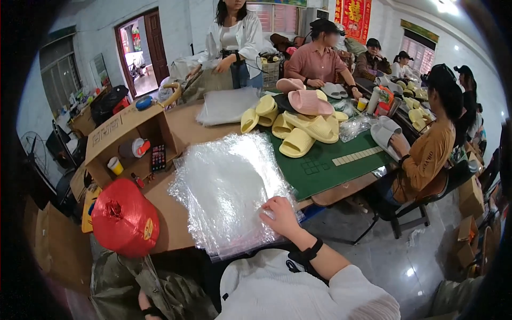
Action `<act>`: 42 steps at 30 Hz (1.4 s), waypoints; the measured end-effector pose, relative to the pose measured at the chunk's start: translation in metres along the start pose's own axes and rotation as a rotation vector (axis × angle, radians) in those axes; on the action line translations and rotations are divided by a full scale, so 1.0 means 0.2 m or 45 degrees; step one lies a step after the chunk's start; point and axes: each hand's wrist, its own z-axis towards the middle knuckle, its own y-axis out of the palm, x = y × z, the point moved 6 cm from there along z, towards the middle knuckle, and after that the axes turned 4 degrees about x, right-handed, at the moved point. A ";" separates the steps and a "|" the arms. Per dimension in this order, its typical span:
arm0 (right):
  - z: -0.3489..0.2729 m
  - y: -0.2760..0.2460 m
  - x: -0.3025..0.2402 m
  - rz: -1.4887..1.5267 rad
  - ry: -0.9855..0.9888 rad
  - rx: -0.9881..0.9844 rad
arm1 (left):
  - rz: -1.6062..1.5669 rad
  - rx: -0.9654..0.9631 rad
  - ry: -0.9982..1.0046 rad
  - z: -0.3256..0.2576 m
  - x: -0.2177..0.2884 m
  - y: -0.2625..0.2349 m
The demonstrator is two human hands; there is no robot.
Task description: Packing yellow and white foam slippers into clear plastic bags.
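A thick stack of clear plastic bags (pixel 224 181) lies fanned out on the cardboard-covered table in front of me. My right hand (pixel 280 216) rests on the stack's near right edge, fingers slightly bent and apart, lifting nothing. At the lower left, my left hand (pixel 143 300) hangs below the table edge beside an olive-green sack (pixel 176 288); folds of the sack hide its fingers, so I cannot tell what it holds. Between the hands, a bulging red plastic bundle (pixel 126 217) sits at the table's near left corner.
Yellow slippers (pixel 297 143) and pink slippers (pixel 309 102) are piled on a green mat (pixel 314 170). An open cardboard box (pixel 128 133) holds a cup and a phone-like device. More clear bags (pixel 226 105) lie beyond. Several people sit or stand around; one handles grey slippers (pixel 385 133).
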 end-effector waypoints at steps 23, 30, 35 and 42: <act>-0.03 0.03 0.02 -0.103 0.041 -0.024 | -0.366 0.407 1.782 -1.24 2.44 -0.28; -0.03 0.02 0.02 -0.090 0.028 0.003 | -0.304 0.418 1.619 -1.04 2.37 -0.03; 0.05 -0.03 0.06 0.084 0.082 -0.205 | -0.326 0.400 1.595 -1.02 2.37 -0.02; 0.35 -0.29 0.48 0.364 0.346 0.200 | -0.345 0.405 1.599 -1.01 2.37 -0.01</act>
